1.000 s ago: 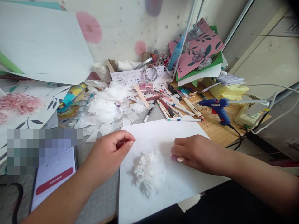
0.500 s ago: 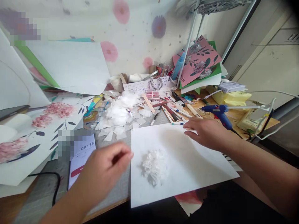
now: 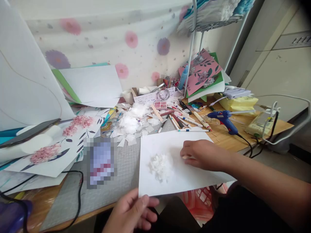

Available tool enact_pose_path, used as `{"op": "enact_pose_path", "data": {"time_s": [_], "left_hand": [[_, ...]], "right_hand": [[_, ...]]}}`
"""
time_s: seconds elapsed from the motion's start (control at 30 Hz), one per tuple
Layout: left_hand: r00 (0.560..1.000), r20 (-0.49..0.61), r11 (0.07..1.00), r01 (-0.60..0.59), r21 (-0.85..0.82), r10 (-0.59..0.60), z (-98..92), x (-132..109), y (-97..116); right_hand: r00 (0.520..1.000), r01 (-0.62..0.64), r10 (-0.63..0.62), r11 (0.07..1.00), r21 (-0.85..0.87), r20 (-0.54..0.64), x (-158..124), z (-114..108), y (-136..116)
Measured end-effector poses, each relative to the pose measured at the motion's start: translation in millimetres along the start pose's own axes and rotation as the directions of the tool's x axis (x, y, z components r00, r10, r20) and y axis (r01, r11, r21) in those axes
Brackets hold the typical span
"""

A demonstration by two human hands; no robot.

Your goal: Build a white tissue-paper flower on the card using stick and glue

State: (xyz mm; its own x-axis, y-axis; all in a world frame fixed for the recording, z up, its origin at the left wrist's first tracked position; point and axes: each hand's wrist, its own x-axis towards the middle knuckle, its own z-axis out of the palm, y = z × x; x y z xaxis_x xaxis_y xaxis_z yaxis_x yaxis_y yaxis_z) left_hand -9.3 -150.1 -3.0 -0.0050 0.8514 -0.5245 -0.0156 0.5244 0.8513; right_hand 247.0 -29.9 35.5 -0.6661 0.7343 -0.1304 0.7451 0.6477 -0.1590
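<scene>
A white paper sheet point(image 3: 194, 181) lies on the desk in front of me with a fluffy white tissue flower point(image 3: 160, 165) on it. My right hand point(image 3: 202, 154) rests on the sheet just right of the flower, fingers curled together against the paper. My left hand point(image 3: 132, 212) is at the sheet's near left corner, below the desk edge, thumb touching the paper's edge and fingers loosely curled with nothing else in them.
A pile of white tissue scraps point(image 3: 130, 123), several pens and markers point(image 3: 184, 119), a blue glue gun point(image 3: 222, 118) with its cord, a pixelated phone point(image 3: 100, 161), flower paintings point(image 3: 60, 145) and a black cable point(image 3: 73, 194) crowd the desk. A grey cutting mat point(image 3: 121, 181) lies under the sheet.
My left hand dropped from above the mat to the sheet's near corner. My right hand came back from the sheet's far edge to beside the flower. The camera view rose and pulled back.
</scene>
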Motion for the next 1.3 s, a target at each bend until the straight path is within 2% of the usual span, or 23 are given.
{"op": "enact_pose_path", "data": {"time_s": [0.07, 0.13, 0.27, 0.37, 0.43, 0.5, 0.6, 0.7, 0.8, 0.93, 1.1, 1.17, 1.2, 1.27, 1.3], "left_hand": [[0.998, -0.055, 0.996, -0.024, -0.087, 0.019, 1.6, 4, 13], [0.999, -0.052, 0.988, -0.018, -0.155, 0.010, 4.2, 12, 27], [0.991, 0.131, 0.971, 0.025, -0.239, 0.007, 13.9, 26, 49], [0.979, 0.193, 0.970, -0.020, -0.244, 0.069, 12.2, 31, 61], [0.965, 0.244, 0.975, -0.042, -0.217, 0.096, 3.0, 34, 70], [0.941, 0.311, 0.979, -0.072, -0.192, 0.130, -10.1, 37, 81], [0.898, 0.370, 0.964, -0.172, -0.201, 0.237, -28.3, 43, 97], [0.869, 0.375, 0.943, -0.265, -0.200, 0.324, -37.5, 50, 110], [0.847, 0.389, 0.932, -0.341, -0.126, 0.362, -38.9, 60, 119], [0.829, 0.429, 0.925, -0.377, -0.045, 0.359, -39.3, 73, 129], [0.823, 0.487, 0.929, -0.365, 0.057, 0.293, -40.2, 80, 150], [0.818, 0.519, 0.927, -0.356, 0.118, 0.248, -37.7, 81, 165], [0.815, 0.534, 0.925, -0.351, 0.149, 0.223, -35.9, 81, 174], [0.806, 0.564, 0.920, -0.340, 0.193, 0.180, -32.9, 81, 193], [0.800, 0.577, 0.920, -0.337, 0.200, 0.167, -32.6, 82, 201]], "right_hand": [[1.000, 0.015, -0.015, 1.000, -0.023, 0.026, -2, -1, -8], [0.999, 0.019, -0.018, 0.999, -0.030, 0.033, -2, -3, -12], [0.999, 0.024, -0.025, 0.999, 0.032, 0.029, -5, -10, -12], [1.000, 0.025, -0.027, 0.995, 0.096, 0.011, -9, -18, -8], [0.996, 0.029, -0.016, 0.987, 0.158, -0.083, -11, -22, -4], [0.974, 0.046, 0.008, 0.971, 0.233, -0.225, -12, -24, 1], [0.897, 0.041, 0.102, 0.950, 0.309, -0.430, -8, -24, 5], [0.835, 0.023, 0.158, 0.947, 0.319, -0.527, -1, -26, 9], [0.826, -0.001, 0.192, 0.941, 0.340, -0.530, 7, -28, 14], [0.838, -0.077, 0.284, 0.907, 0.415, -0.465, 15, -33, 22], [0.788, -0.142, 0.377, 0.881, 0.452, -0.486, 21, -39, 33], [0.810, -0.090, 0.386, 0.826, 0.556, -0.442, 24, -37, 38], [0.836, -0.044, 0.381, 0.764, 0.644, -0.394, 26, -35, 41], [0.881, 0.038, 0.368, 0.572, 0.819, -0.298, 30, -30, 46], [0.886, 0.071, 0.376, 0.469, 0.880, -0.272, 31, -27, 47]]}}
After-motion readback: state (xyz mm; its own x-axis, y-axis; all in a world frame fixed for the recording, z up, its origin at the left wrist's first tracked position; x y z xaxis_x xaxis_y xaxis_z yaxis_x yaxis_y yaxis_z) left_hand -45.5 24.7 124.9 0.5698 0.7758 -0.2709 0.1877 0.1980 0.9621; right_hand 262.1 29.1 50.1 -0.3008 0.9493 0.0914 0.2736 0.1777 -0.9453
